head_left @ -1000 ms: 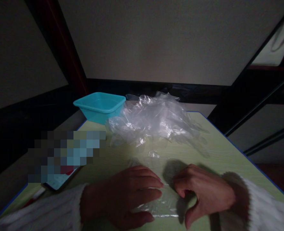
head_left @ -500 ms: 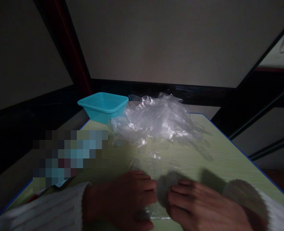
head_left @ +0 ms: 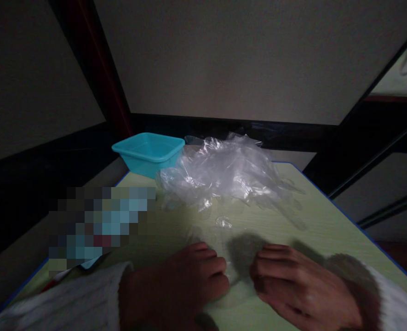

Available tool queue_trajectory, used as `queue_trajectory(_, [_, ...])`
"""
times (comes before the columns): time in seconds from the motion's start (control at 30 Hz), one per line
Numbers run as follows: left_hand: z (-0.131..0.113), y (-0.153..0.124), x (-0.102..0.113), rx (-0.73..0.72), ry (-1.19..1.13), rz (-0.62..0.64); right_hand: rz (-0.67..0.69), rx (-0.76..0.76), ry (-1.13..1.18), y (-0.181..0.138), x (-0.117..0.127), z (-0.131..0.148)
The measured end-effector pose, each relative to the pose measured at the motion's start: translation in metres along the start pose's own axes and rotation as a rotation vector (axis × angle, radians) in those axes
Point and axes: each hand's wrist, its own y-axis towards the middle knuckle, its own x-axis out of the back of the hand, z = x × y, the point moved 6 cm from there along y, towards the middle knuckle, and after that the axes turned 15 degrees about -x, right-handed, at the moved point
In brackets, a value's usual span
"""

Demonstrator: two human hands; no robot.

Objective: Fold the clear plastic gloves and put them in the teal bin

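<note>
A thin clear plastic glove (head_left: pixel 224 248), hard to make out, lies on the table in front of me, its near part between my hands. My left hand (head_left: pixel 186 282) has its fingers curled in at the left side of the film. On the other side, my right hand (head_left: pixel 293 280) is closed, fingers pressed together at the film's right side; both seem to pinch it. The thumbs are mostly hidden. Farther back is a crumpled heap of clear plastic gloves (head_left: pixel 224 170), with loose finger shapes spreading to the right.
A turquoise plastic basin (head_left: pixel 148 158) stands at the table's back left corner, touching the heap. To the left lies a pixelated item (head_left: pixel 110 225), its details blurred out. The pale green table (head_left: pixel 323 220) has a blue edge. A light panel (head_left: pixel 224 59) rises behind it.
My right hand has shifted slightly right and its fingers have drawn closer together. My left hand has barely moved. The shiny near edge of the film no longer shows where it did.
</note>
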Motion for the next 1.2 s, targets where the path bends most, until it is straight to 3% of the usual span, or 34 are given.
queue_trajectory(0.23, [-0.003, -0.002, 0.002, 0.076, 0.050, 0.009, -0.066, -0.062, 0.207, 0.002, 0.013, -0.013])
queue_trajectory(0.37, [0.004, -0.006, 0.012, 0.161, 0.074, -0.133, -0.170, -0.112, 0.330, 0.000, 0.020, -0.022])
queue_trajectory(0.5, [0.010, -0.012, 0.038, 0.202, 0.096, -0.359, -0.305, -0.202, 0.362, -0.003, 0.031, -0.032])
queue_trajectory(0.6, [0.013, -0.017, 0.057, 0.227, 0.099, -0.460, -0.414, -0.262, 0.336, -0.008, 0.039, -0.037])
queue_trajectory(0.83, [0.014, -0.030, 0.080, 0.274, 0.077, -0.584, -0.615, -0.344, 0.243, -0.020, 0.056, -0.036])
queue_trajectory(1.0, [0.009, -0.034, 0.086, 0.310, 0.021, -0.556, -0.668, -0.371, 0.248, -0.025, 0.065, -0.030])
queue_trajectory(1.1, [0.012, -0.038, 0.085, 0.422, -0.100, -0.574, -0.675, -0.411, 0.342, -0.022, 0.069, -0.030])
queue_trajectory(1.2, [0.026, -0.043, 0.071, 0.601, -0.431, -0.645, -0.613, -0.525, 0.532, -0.013, 0.062, -0.039])
